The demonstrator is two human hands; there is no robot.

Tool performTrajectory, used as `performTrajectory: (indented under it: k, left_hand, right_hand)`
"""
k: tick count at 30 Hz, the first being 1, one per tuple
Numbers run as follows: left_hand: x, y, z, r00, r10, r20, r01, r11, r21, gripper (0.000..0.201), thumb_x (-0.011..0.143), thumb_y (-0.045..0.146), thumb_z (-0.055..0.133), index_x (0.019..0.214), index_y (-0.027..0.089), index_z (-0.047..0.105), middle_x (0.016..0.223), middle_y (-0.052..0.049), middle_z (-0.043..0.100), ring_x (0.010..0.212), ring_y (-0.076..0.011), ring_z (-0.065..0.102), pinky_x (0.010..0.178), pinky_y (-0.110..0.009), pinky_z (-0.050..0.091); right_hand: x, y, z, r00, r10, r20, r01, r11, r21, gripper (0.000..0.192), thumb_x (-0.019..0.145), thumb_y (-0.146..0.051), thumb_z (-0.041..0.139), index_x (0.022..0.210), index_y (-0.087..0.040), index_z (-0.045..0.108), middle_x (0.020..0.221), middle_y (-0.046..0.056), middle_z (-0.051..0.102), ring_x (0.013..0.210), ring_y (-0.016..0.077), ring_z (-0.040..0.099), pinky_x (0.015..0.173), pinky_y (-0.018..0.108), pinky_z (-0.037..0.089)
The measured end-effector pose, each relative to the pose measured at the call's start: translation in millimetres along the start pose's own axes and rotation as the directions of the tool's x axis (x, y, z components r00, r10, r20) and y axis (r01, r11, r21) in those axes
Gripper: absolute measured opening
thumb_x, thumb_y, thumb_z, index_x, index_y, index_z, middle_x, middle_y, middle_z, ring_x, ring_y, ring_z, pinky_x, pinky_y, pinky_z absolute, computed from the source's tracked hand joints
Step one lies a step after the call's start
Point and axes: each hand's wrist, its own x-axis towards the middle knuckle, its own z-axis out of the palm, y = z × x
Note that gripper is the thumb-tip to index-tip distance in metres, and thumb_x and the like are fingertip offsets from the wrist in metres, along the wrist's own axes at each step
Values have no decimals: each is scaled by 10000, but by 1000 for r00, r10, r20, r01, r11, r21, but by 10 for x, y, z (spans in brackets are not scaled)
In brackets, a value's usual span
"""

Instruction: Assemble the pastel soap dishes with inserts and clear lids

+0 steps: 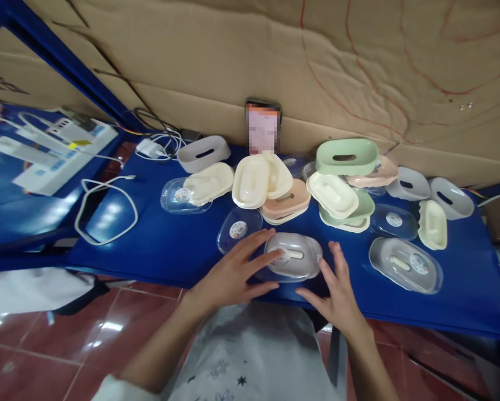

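Both hands are lying open, fingers spread, gripping nothing. The left hand (pixel 235 270) is resting its fingertips on the near-left rim and top of a grey box (pixel 294 256), while the right hand (pixel 337 284) is hovering just beside the box's right end; whether it is touching cannot be told.

The box is sitting near the front edge of the blue table (pixel 158 250), right in front of the person. It is looking oval and squat, a grey body under a clear, glossy lid, with a pale bar-shaped handle or insert showing through the top.

Just behind it, a loose clear lid (pixel 238 228) with a round sticker is lying flat. To the right, another closed box (pixel 405 264), clear-lidded and stickered, is standing apart. Farther back, cream inserts (pixel 250 181), a peach base (pixel 287 203), green bases (pixel 347 157) and grey bases (pixel 203 152) are piling up in a loose row.

A phone (pixel 263 127) is leaning against the cardboard wall (pixel 358 67). A white cable (pixel 103 211) is looping across the table's left end.
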Motion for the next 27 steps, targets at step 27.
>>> performTrajectory:
  k: [27]
  left_hand:
    - [112,8,233,989,138,47,-144,975,169,642,1047,349,693,1622,189,457,1693,-186,468,1613,-350,400,1221,-545,534]
  right_hand:
    - [-40,94,-37,993,-54,109,69,988,-136,881,1007,-192,726,1733,-359,255,1771,105,341,1611,361,385,1211,541,547]
